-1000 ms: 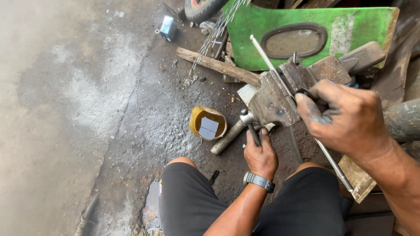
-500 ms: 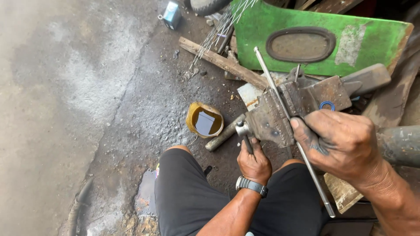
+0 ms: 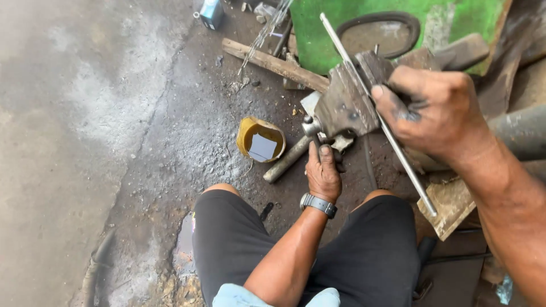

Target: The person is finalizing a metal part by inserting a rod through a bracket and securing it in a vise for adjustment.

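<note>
A rusty metal vise stands on the dirty ground in front of my knees. A long thin steel rod lies across its jaws, running from the upper middle down to the right. My right hand grips the rod just beside the vise. My left hand, with a watch on the wrist, is closed around the vise's handle bar below the jaws. The handle's end knob shows just above my fingers.
A cut yellow can holding a pale square sits left of the vise. A metal pipe lies beside it. A wooden plank, a green panel and a small blue box lie further back. Wood scrap lies at right.
My right hand has slid up along the rod and closer to the vise. My left hand stays on the handle. The view has shifted nearer.
</note>
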